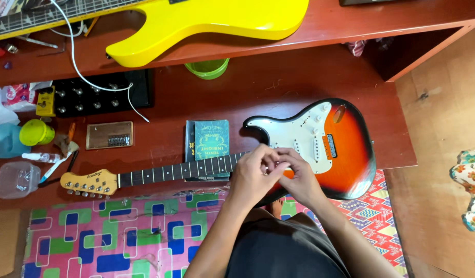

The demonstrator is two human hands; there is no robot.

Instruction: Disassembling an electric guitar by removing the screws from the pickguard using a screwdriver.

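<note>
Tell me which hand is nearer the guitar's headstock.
Left. The left hand sits over the neck end toward the headstock; the right hand is farther, over the sunburst guitar body.

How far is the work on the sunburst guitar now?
Done: the sunburst guitar lies flat with its neck attached. No strings are visible on it, though they may be too thin to see. In hand: the left hand and right hand pinch something tiny together over the body. Left: the bridge slot looks empty.

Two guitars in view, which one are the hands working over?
The sunburst guitar with the white pickguard, lying on the lower wooden surface; both hands meet above where its neck joins the body. The yellow guitar lies untouched on the upper shelf.
</note>
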